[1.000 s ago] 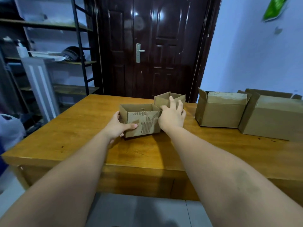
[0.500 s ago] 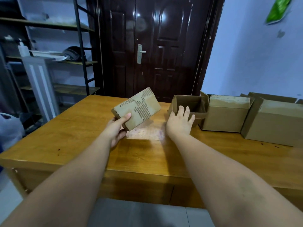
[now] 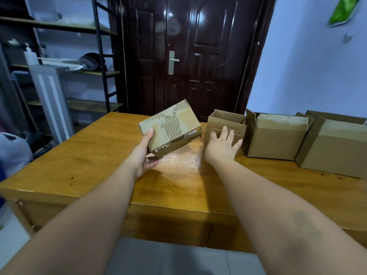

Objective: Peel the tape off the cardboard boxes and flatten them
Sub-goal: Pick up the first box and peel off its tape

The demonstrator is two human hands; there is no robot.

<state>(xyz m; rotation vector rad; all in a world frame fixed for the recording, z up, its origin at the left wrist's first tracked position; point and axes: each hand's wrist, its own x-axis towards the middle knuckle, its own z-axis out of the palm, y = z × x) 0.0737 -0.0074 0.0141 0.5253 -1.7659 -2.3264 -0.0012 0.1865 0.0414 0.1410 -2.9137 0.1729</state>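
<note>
Fingers of my left hand (image 3: 143, 157) clamp the torn box (image 3: 171, 129), tilted above the wooden table (image 3: 83, 161). Right hand (image 3: 222, 147) reaches with fingers spread, at the small open box (image 3: 225, 124) standing right of it; two larger boxes (image 3: 275, 138) sit farther right

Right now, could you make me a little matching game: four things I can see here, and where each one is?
Things:
1. torn cardboard box
2. small open box
3. largest box
4. dark helmet

Places:
A. on the shelf
B. far right on the table
C. held up by the left hand
D. just beyond the right hand

Pairs: 1-C, 2-D, 3-B, 4-A.
</note>
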